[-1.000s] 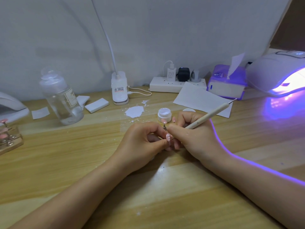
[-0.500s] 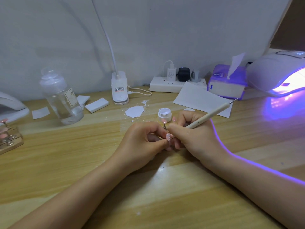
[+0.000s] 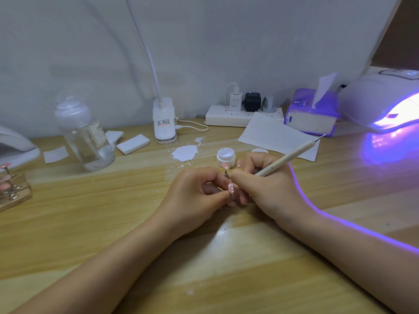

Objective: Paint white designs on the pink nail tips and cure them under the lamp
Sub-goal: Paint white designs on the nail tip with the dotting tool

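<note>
Left hand [image 3: 199,196] pinches a pink nail tip [image 3: 231,188]; right hand [image 3: 263,189] grips a dotting pen [image 3: 288,157], mid-design. Next likely needs steady dots, then the lit lamp [image 3: 383,103] far right.

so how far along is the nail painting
Partly done: the pink nail tip pinched in the left hand already carries white dots. In hand: the right hand works a dotting tool on it. Left: curing under the lit lamp; pink tips on the stand wait.
</note>
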The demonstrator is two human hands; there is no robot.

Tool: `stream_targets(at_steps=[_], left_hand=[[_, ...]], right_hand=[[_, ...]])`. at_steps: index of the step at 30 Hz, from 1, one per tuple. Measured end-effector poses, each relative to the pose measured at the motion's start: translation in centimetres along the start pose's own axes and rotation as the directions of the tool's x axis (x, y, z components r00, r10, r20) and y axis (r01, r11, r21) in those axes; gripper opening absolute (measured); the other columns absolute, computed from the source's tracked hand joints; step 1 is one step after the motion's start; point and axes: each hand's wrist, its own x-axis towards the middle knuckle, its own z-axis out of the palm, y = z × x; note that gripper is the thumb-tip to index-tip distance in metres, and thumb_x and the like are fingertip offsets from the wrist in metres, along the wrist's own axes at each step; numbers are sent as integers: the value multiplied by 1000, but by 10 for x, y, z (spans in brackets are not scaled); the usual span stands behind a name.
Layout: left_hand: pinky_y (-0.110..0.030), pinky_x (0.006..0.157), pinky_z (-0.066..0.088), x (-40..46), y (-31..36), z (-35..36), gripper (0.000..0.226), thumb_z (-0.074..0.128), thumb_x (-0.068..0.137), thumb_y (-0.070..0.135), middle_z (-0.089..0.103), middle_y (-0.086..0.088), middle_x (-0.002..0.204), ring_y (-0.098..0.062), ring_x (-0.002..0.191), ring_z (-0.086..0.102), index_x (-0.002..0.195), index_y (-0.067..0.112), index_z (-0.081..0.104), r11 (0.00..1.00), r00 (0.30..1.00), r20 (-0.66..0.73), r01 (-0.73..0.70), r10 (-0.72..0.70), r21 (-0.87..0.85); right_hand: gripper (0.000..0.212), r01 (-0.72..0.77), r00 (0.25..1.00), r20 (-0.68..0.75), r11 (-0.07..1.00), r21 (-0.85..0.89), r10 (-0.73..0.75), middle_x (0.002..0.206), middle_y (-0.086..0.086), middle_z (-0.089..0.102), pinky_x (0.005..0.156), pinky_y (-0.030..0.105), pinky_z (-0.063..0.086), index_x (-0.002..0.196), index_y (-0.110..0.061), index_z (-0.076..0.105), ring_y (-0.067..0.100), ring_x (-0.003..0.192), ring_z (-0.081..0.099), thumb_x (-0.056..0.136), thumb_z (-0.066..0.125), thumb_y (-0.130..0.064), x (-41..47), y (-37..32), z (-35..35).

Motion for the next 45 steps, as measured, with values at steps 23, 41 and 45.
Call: stream_targets(at_steps=[23,41,45], left_hand=[[-13,40,35,-1,0,0,26,66,80,4,66,6,53,-6,44,50,62,22,60,1000,1000,-1,15,-15,5],[-24,52,41,0,1,1,27,66,80,4,69,4,58,-13,54,58,61,23,61,1000,1000,-9,6,-6,9],[-34,58,42,1,1,1,29,66,79,4,69,1,59,-25,60,61,60,24,61,1000,1000,-22,15,-15,-8]], right_hand=[[40,2,1000,-3,1000,-5,-2,33,2,45,40,17,41,43,-10,39,15,34,47,72,54,12,0,-1,0],[42,5,1000,-3,1000,1,-5,33,2,44,41,17,41,42,-12,38,17,35,46,73,55,11,0,-1,0],[44,6,1000,-7,1000,-8,-6,33,0,45,41,17,40,41,-14,38,17,35,46,72,54,13,0,0,0]])
